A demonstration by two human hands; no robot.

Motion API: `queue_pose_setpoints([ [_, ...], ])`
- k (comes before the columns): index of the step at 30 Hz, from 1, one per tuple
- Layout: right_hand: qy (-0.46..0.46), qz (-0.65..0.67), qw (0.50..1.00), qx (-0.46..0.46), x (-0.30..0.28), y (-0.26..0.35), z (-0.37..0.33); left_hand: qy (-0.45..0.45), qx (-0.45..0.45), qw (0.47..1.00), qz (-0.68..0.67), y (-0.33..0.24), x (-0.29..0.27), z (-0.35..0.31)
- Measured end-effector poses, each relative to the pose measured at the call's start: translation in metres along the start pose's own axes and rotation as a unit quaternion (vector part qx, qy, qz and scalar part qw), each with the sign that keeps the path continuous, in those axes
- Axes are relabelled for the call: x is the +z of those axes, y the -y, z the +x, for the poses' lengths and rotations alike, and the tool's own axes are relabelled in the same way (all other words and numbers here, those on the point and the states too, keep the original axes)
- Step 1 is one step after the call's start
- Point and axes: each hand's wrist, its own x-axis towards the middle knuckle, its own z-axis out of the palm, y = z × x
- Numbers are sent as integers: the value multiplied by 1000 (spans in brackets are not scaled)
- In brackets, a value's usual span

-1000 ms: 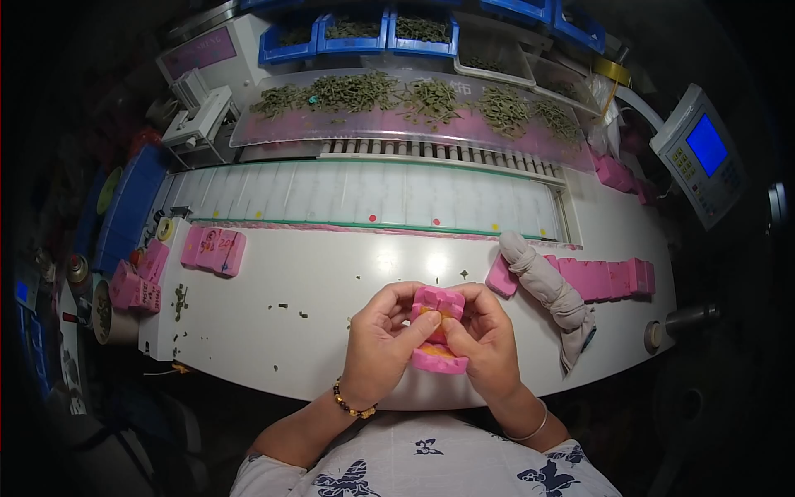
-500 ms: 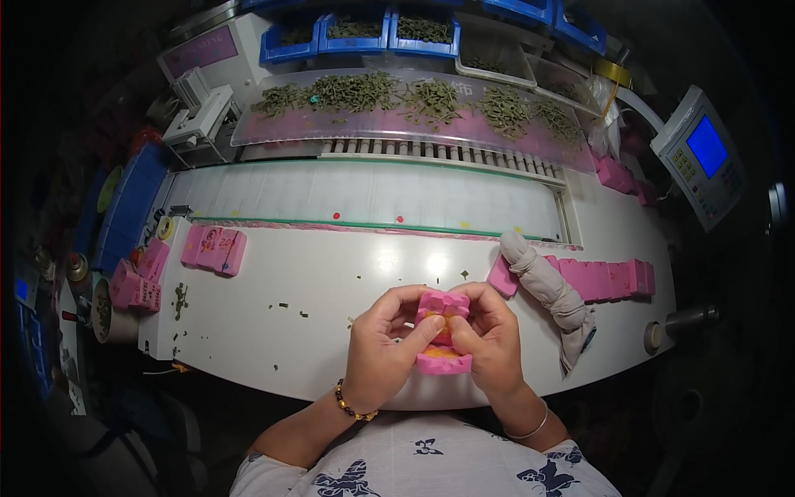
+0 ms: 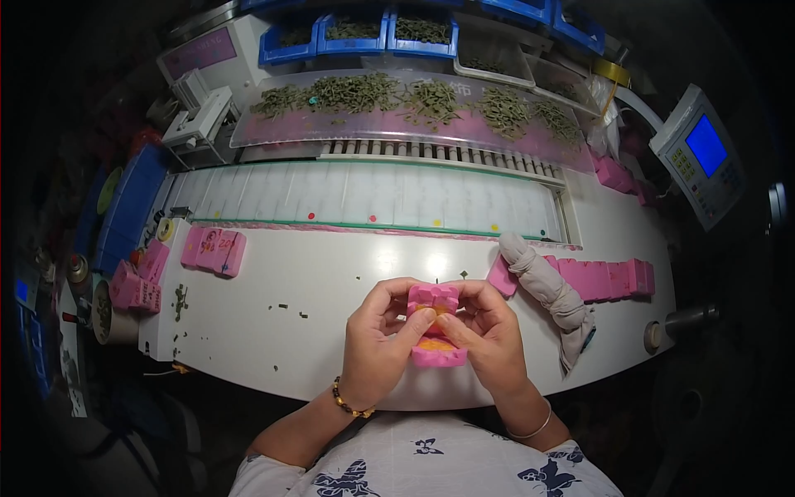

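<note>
Both my hands, with the pink mould [image 3: 437,341] between them, have shifted slightly left and up from where they were half a second ago; beyond them the red dots on the white plates [image 3: 331,195] have slid left too. My left hand [image 3: 377,340] grasps one side of the mould and my right hand [image 3: 493,340] the other; neither is clenched tight nor let go, the fingers curling round behind and the thumbs bent in over the front, their tips close together. Both thumbs press on the yellow-orange inside [image 3: 436,331], which shows between an upper and a lower pink part; my fingertips behind are hidden, so I cannot tell how they sit. I have the mould in front of my body, over the near side of the white table [image 3: 315,356]; small green bits [image 3: 304,315] lie to its left. To the right, a grey cloth roll [image 3: 546,282] lies aslant, against a pink block [image 3: 501,275] on one side and near a row of pink blocks [image 3: 600,279] on the other; more pink blocks [image 3: 213,250] sit well apart at the left.
</note>
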Motion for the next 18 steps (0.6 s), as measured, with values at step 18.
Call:
queue_pose_setpoints([
  [18,-18,-54,997,44,-6,-5,3,31,-74,996,-41,-12,-4,5],
])
